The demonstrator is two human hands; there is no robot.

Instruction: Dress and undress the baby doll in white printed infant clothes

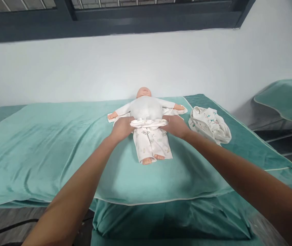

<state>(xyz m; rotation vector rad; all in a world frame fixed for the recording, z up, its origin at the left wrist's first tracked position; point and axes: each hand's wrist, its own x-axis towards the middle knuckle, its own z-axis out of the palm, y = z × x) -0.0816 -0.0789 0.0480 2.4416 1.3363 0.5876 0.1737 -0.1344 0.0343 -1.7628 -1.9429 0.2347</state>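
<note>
A baby doll (146, 106) lies on its back, head toward the wall and arms spread. Patterned white pants (151, 141) cover its legs, and its feet show at the cuffs. My left hand (122, 129) grips the pants' waistband at the doll's left-hand side in the picture. On the other side, my right hand (176, 125) is closed on the same waistband. The waistband looks bunched across the lower belly. Beneath the doll's arms lies a spread patterned white garment (182, 111), mostly hidden by the body. Some of my fingertips are hidden by cloth.
A crumpled white patterned cloth (210, 124) lies right of the doll. The bed has a teal cover (45, 143) with its front edge near me. Behind stands a white wall (84, 68) under a dark window frame (148, 20). Another teal-covered surface (287, 97) is at right.
</note>
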